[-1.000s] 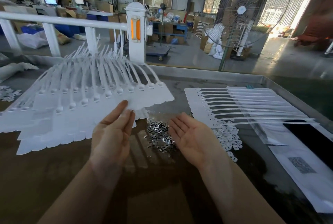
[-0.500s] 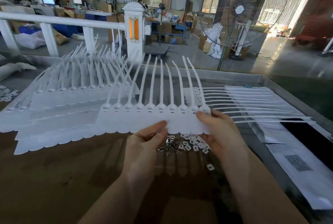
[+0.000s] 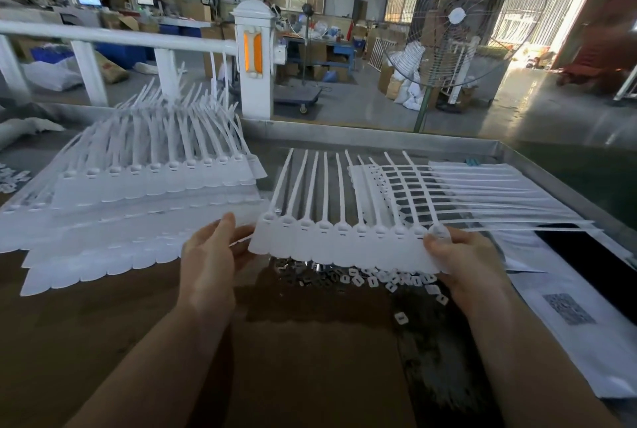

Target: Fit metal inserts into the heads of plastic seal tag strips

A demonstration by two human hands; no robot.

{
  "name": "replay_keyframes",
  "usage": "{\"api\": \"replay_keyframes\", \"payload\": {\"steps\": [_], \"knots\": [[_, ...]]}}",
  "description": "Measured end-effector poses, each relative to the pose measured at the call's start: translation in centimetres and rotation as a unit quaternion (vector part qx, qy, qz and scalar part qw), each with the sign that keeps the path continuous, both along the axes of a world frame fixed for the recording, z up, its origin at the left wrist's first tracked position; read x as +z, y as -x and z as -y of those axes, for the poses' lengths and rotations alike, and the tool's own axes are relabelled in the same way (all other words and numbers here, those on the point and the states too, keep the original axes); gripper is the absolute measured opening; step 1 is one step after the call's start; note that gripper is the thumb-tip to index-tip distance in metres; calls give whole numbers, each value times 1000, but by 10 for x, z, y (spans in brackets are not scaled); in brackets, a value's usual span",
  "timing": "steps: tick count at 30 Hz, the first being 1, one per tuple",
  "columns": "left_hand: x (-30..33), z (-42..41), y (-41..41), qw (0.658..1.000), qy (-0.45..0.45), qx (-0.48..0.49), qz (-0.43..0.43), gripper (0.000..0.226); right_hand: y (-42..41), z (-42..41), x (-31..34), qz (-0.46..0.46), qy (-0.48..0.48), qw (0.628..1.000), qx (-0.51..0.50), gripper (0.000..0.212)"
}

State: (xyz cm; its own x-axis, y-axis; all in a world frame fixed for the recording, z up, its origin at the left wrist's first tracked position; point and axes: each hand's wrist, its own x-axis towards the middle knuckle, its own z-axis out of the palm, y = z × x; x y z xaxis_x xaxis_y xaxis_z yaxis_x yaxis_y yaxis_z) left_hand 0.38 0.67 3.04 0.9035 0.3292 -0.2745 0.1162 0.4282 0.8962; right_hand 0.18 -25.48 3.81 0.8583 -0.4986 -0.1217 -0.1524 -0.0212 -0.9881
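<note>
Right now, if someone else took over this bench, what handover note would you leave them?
Right hand: pinches the right end of the sheet of joined seal tags, held above the table.
Left hand: at the sheet's left end; grip unclear.
Metal inserts and white plastic clips lie beneath the sheet.
More tag sheets stacked at left; another sheet at right.
Done: sheet picked up.
Left: fit inserts into the heads; none visibly fitted.
</note>
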Motion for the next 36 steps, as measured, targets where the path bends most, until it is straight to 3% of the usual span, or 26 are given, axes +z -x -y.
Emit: {"api": "replay_keyframes", "payload": {"steps": [5, 8, 11, 14, 20, 23, 28, 36], "knots": [[-6, -9, -12, 979, -194, -63, -1, 37, 7, -1, -4, -16, 156, 987, 31, 10], [-10, -10, -18, 951, -297, -90, 16, 44, 2, -1, -9, -21, 241, 970, 31, 20], [-16, -10, -22, 913, -391, -113, 23, 49, -2, -2, -16, -49, 314, 948, 25, 48], [-23, -9, -22, 875, -466, -124, 43, 48, -5, -2, -20, -66, 376, 924, 17, 52], [-29, -5, -28, 846, -519, -105, 66, 48, -4, -7, -18, -104, 485, 868, -12, 49], [-31, -3, -30, 835, -538, -99, 64, 47, -3, -26, -11, -44, 512, 858, -4, 46], [-38, 1, -27, 823, -560, -75, 57, 41, -5, -65, -14, 84, 503, 855, 91, 32], [-43, -3, -26, 821, -561, -61, 87, 36, -1, -90, -38, 158, 501, 841, 131, 13]]}}
